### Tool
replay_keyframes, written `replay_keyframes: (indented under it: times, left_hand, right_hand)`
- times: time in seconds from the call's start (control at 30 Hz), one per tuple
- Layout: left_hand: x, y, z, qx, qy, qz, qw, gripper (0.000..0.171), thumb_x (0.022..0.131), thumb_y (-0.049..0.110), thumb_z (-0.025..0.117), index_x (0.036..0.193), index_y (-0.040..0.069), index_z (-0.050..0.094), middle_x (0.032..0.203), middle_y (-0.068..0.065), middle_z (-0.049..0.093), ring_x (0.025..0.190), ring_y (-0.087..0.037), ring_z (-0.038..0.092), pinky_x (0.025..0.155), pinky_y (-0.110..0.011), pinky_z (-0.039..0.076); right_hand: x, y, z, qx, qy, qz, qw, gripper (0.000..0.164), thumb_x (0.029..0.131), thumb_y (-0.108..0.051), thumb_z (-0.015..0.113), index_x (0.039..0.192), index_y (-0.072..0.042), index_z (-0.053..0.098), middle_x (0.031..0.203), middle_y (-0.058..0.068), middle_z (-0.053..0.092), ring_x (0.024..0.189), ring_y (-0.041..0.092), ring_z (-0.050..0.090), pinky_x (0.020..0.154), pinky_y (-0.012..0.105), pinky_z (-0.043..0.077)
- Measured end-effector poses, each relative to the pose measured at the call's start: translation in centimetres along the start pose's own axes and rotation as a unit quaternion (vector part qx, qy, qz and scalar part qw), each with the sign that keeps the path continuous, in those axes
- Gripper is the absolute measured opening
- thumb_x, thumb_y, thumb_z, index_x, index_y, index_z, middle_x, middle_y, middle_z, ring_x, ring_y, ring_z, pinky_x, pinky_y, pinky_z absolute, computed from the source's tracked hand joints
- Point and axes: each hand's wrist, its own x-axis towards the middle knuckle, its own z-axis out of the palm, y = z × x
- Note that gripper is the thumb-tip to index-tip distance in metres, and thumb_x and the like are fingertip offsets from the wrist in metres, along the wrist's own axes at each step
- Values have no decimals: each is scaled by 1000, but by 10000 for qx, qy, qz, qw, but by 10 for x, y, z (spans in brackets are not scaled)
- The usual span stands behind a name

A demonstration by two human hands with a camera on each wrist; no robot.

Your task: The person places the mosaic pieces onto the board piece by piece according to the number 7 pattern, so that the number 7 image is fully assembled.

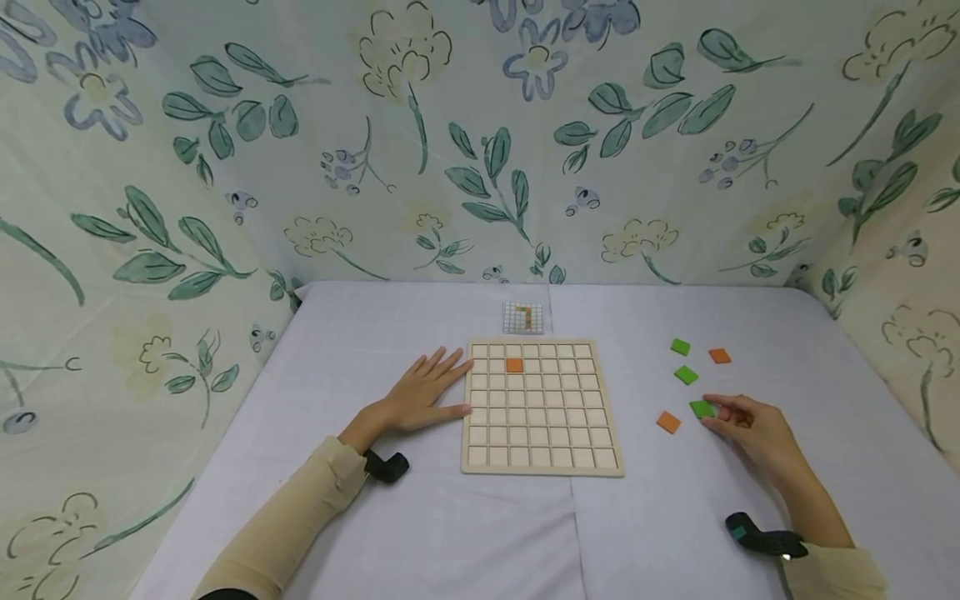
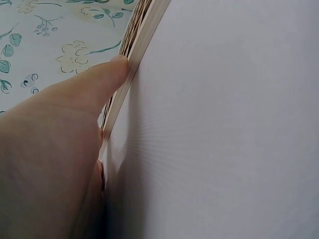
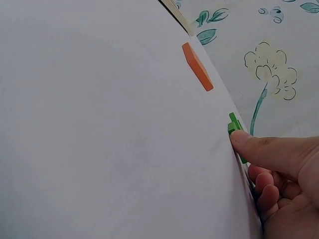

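My left hand [image 1: 423,396] lies with straight, spread fingers at the left edge of a wooden grid board [image 1: 551,382]. In the left wrist view the thumb [image 2: 107,77] touches the board's side. One orange square tile [image 1: 514,365] sits in a cell of the board's second row. On the right, my right hand [image 1: 753,425] pinches a green square tile [image 1: 702,409] between thumb and fingers, at the tabletop. Close by lie an orange tile [image 1: 668,422], two green tiles [image 1: 686,375] and another orange tile [image 1: 720,356]. The tile's far side is hidden by the fingers.
A small card [image 1: 522,317] with a coloured grid pattern lies behind the board. White cloth [image 1: 480,533] covers the table, with a crease running towards the front. Flower-patterned fabric [image 1: 450,167] hangs at the back and both sides.
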Motion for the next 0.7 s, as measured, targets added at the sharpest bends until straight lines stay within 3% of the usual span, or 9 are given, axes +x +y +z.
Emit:
replay_keyframes:
  times: [0.7]
  left_hand:
    - [1, -1, 2, 29, 8, -49, 10000, 86, 94, 75, 37, 162, 30, 9, 167, 3, -1, 152, -25, -7, 119, -49, -4]
  right_hand:
    - [1, 0, 2, -273, 84, -54, 9996, 30, 85, -4, 78, 111, 8, 70, 83, 7, 53, 68, 12, 44, 53, 22, 37]
